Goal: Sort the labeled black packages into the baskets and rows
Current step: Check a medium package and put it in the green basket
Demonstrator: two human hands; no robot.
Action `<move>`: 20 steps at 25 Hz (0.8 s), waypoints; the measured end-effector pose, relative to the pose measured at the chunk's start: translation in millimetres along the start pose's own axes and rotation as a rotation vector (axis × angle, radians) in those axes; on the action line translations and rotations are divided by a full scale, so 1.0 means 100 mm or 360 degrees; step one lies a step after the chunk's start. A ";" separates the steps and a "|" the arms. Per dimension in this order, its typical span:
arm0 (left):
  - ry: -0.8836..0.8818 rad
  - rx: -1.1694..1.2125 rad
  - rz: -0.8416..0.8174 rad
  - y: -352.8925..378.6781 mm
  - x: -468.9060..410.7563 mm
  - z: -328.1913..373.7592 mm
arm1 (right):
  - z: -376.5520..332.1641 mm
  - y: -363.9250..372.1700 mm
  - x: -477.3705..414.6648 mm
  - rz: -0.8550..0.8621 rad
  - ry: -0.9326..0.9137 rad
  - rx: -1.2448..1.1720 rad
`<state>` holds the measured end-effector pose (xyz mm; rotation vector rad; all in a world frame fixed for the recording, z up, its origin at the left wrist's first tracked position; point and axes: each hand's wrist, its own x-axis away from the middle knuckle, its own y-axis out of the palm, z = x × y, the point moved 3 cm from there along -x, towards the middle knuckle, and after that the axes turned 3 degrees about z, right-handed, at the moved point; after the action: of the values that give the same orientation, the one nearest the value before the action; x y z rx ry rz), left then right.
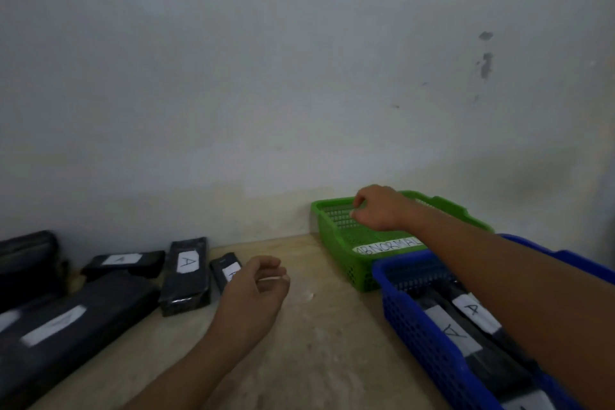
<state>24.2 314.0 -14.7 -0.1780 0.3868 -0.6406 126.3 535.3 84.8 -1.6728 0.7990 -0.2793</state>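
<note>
The left hand (256, 283) is hovering low in the middle of the frame with its fingers loosely curled, holding nothing. The right hand (379, 208) is reaching across to right of centre and hanging over the green basket (336, 206). Its fingers are bent downward, and I cannot tell whether they are pinching anything; no black package is showing in them.

The right forearm is crossing directly above the blue basket (416, 319) at lower right, where packages marked A (459, 329) are lying side by side. A low pull-back could be catching that rim and dragging or tipping the basket.

The green basket is carrying a strip reading ABNORMAL (389, 247), and its visible mesh floor is showing no package, though the hand is hiding part of it.

Just left of the left hand, a small package (226, 268) is lying with its label partly covered by the thumb side. Grabbing it unread is risking a wrong basket. Further left, an A package (186, 276) and a flatter one (123, 261) are lying close together on the table (316, 326), so a hasty reach could be knocking one into the other. The large package (66, 326) at lower left is blurring, its label unreadable.
</note>
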 end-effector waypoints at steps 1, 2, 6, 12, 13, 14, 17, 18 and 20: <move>0.0022 -0.0065 0.0033 -0.18 0.07 -0.02 | -0.24 0.01 0.08 0.0017 -0.0072 -0.0050; 0.0036 -0.0126 0.0071 -0.37 0.14 -0.05 | -0.48 0.05 0.16 0.0014 -0.0137 -0.0088; -0.0010 -0.0273 0.0250 -0.97 0.45 -0.33 | -1.23 0.61 0.50 -0.0181 -0.0249 -0.0218; -0.0093 -0.0266 0.0396 -1.31 0.75 -0.75 | -1.54 1.75 0.67 -0.0287 0.0159 -0.0435; -0.0092 -0.0251 0.0393 -1.31 0.77 -0.79 | -1.54 1.84 0.67 -0.0225 0.0228 -0.0395; -0.0096 -0.0237 0.0390 -1.32 0.78 -0.82 | -1.53 1.90 0.66 -0.0162 0.0275 -0.0329; -0.0116 -0.0197 0.0398 -1.34 0.78 -0.89 | -1.51 1.96 0.65 -0.0003 0.0317 -0.0236; -0.0116 -0.0180 0.0402 -1.35 0.78 -0.91 | -1.49 1.96 0.64 0.0030 0.0324 -0.0276; -0.0108 -0.0146 0.0405 -1.36 0.79 -0.91 | -1.46 1.93 0.67 0.0099 0.0336 -0.0448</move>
<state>-28.7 154.6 -83.6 -0.2330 0.3662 -0.3656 22.9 368.7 -72.1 -1.8980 1.0863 -0.3148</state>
